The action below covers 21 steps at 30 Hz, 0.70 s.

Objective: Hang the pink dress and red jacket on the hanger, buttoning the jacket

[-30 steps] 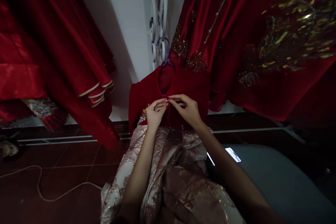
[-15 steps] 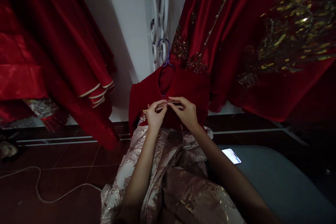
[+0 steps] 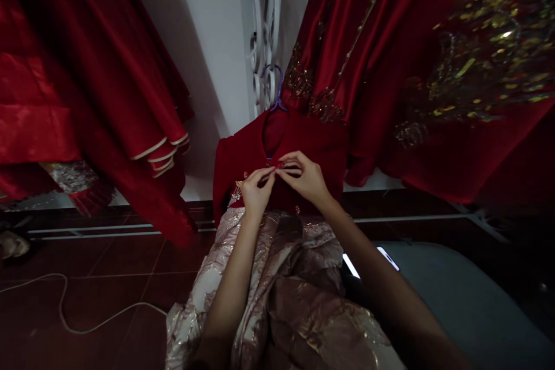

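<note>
A small red velvet jacket [image 3: 321,144] hangs on a purple hanger [image 3: 274,88] hooked to a white scrolled metal grille [image 3: 262,40]. My left hand [image 3: 255,192] and my right hand [image 3: 306,178] meet at the jacket's front just below the collar. Both pinch the same small red and gold fastening [image 3: 277,165] between thumb and fingertips. Below the jacket a pale pink and gold brocade skirt [image 3: 286,289] spreads toward me under my forearms.
Red satin garments hang at the left [image 3: 99,98] and a gold-embroidered red gown at the right [image 3: 433,69]. A lit phone [image 3: 385,257] lies on a grey seat [image 3: 468,306], partly behind my right arm. A white cable [image 3: 65,306] loops over the dark red tiled floor.
Both hands have stayed at the fastening, shifting slightly with the fingers reworking their pinch. My right arm now covers more of the phone.
</note>
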### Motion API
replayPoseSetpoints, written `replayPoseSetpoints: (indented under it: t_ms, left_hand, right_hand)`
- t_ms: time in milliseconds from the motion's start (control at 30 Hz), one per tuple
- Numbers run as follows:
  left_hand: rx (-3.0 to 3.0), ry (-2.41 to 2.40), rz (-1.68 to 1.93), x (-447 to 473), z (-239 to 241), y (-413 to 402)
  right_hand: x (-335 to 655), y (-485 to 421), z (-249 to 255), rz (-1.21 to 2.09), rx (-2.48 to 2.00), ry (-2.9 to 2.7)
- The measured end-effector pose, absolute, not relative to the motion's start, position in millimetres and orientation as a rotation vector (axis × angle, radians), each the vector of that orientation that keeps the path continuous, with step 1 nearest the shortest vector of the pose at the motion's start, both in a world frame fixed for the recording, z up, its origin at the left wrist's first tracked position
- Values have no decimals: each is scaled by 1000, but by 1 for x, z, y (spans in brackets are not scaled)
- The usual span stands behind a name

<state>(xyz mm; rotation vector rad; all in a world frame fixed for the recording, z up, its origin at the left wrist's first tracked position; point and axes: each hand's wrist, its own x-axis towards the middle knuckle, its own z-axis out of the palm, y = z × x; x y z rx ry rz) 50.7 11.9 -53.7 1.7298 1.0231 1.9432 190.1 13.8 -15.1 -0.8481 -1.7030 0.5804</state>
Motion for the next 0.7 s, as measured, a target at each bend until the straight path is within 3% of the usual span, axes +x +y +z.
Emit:
replayPoseSetpoints:
  t_ms: [233, 467, 700]
  left_hand:
    - [1581, 887, 1741, 59, -58, 12]
    - [1406, 667, 1475, 61, -59, 15]
    - [1446, 614, 1444, 63, -74, 26]
  right_hand:
    - [187, 28, -19, 474, -897, -1712]
    - [199, 21, -44, 653, -837, -1735]
    - [265, 5, -19, 640, -1312, -2010]
